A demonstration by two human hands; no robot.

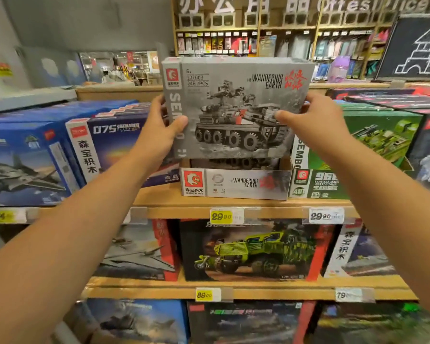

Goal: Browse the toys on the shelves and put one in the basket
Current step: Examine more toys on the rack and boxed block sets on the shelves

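Grey Wandering Earth box (pixel 236 105) held upright above the top shelf (pixel 159 194), left hand (pixel 159 130) gripping its left edge, right hand (pixel 315 120) gripping its right edge. Just below, an open display carton (pixel 236 183) holds more boxes of the same kind; no basket visible.

We held a grey building-block box (pixel 236 105), printed with a wheeled armoured vehicle and "The Wandering Earth", upright between both hands. Our left hand (pixel 159 130) gripped its left edge, thumb on the front face; our right hand (pixel 315 120) gripped the right edge, thumb likewise in front. Just below our fingers sat an open grey display carton (pixel 236 184) of the same series on the wooden shelf (pixel 184 212). A blue box (pixel 104 145) stood left of our left fingers, a green tank box (pixel 372 135) right of our right fingers. Yellow price tags (pixel 221 216) hung beneath.
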